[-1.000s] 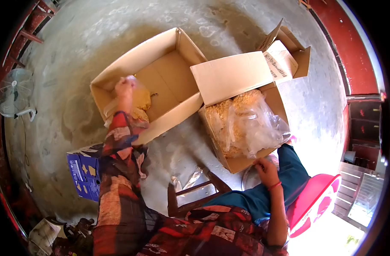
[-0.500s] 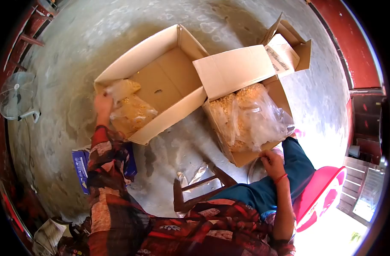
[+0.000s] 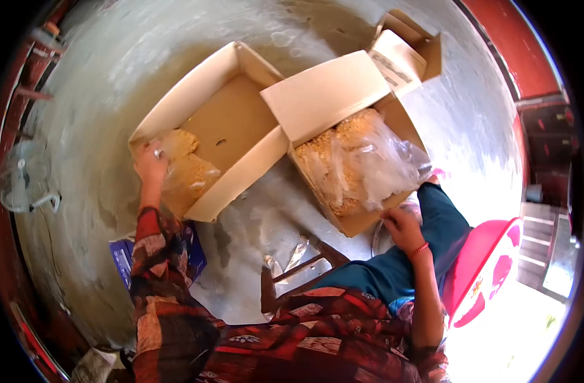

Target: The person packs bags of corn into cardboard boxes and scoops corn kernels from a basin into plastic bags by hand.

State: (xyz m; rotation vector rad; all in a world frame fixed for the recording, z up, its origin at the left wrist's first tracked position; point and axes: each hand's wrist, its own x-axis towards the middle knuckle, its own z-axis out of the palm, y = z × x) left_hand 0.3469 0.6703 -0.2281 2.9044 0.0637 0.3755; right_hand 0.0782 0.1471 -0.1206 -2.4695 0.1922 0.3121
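Note:
My left hand is closed at the near left corner of a large open cardboard box, on the clear plastic of a bag of yellow pieces. Another such bag lies against it in the same box. A second cardboard box, its flap raised, holds a large clear plastic bag full of yellow pieces. Beside that box's near edge is my right hand, its fingers curled; whether they pinch the rim or anything small cannot be made out.
A dark wooden stool stands between the boxes and my body. Under my left arm is a blue printed box. A pink basin sits at the right, a fan at the far left, and a smaller open carton at the back.
My left hand has moved from over the bags to the left box's corner, and the upper bag now lies lower beside the other. My right hand has stayed near the right box.

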